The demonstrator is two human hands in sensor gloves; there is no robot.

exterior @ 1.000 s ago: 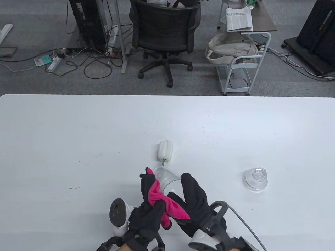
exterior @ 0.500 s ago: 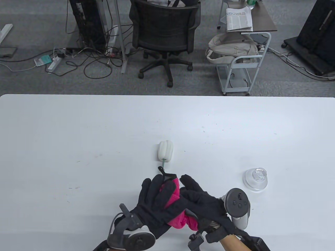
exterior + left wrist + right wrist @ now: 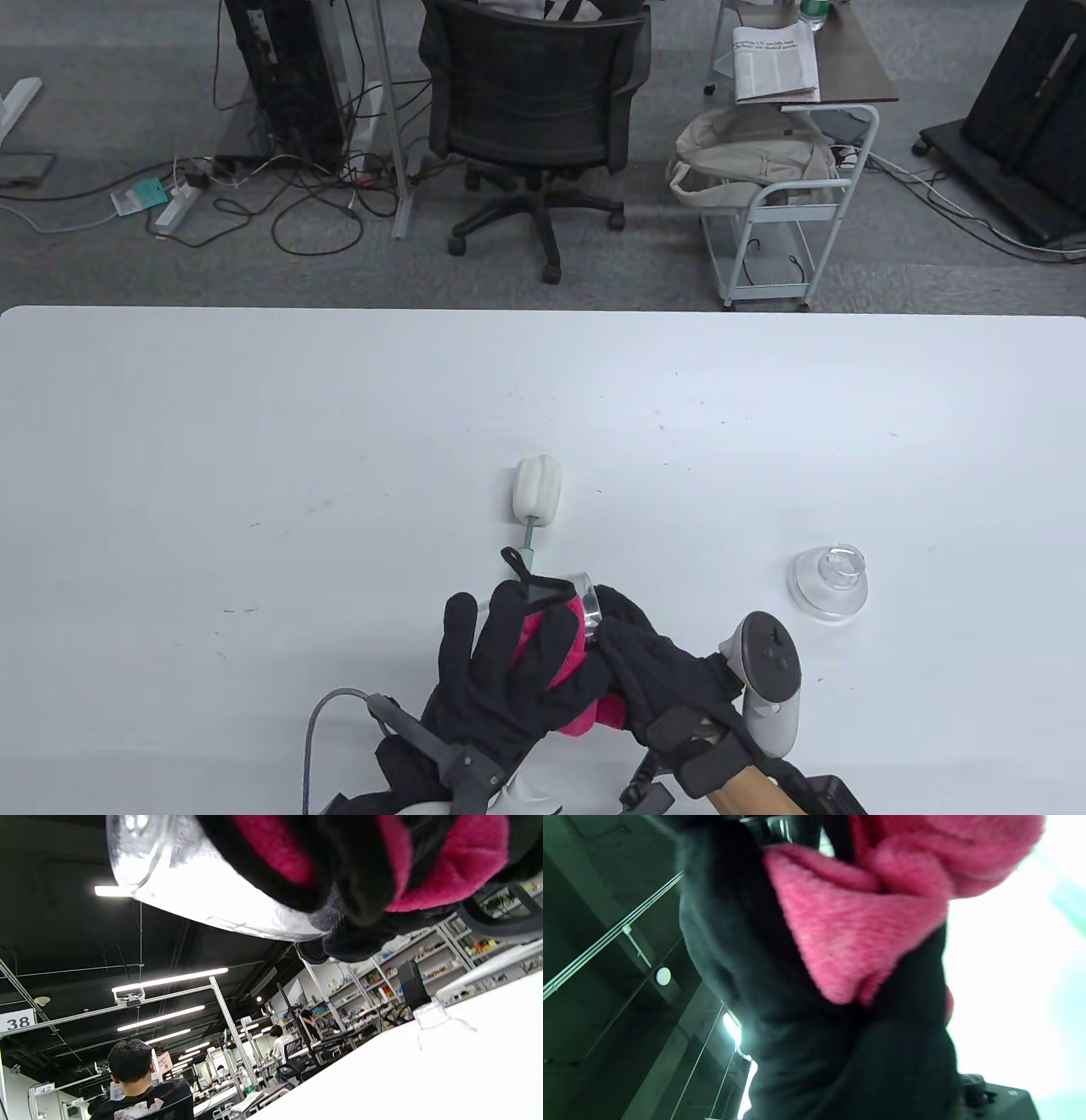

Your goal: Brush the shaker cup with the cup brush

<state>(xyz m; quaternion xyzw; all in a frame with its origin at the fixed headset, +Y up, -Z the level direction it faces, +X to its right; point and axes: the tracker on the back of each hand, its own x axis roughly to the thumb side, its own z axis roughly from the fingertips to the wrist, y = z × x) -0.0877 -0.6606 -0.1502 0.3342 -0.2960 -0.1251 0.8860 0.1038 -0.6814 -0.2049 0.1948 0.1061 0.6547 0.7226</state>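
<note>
Both hands are bunched together at the near edge of the tabletop (image 3: pixel 254 441); the left hand (image 3: pixel 501 679) grips the clear shaker cup (image 3: pixel 587 599) with a pink cloth (image 3: pixel 556 658) wadded against it, and the right hand (image 3: pixel 657 675) clutches the same cloth from the other side; since half a second ago they have drawn back, baring more of the cup brush (image 3: pixel 536 497) stem; the clear lid (image 3: pixel 830 582) sits apart, unmoved.

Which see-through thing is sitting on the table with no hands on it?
The clear domed lid, alone at the right. The shaker cup is gripped between both hands with the pink cloth.
</note>
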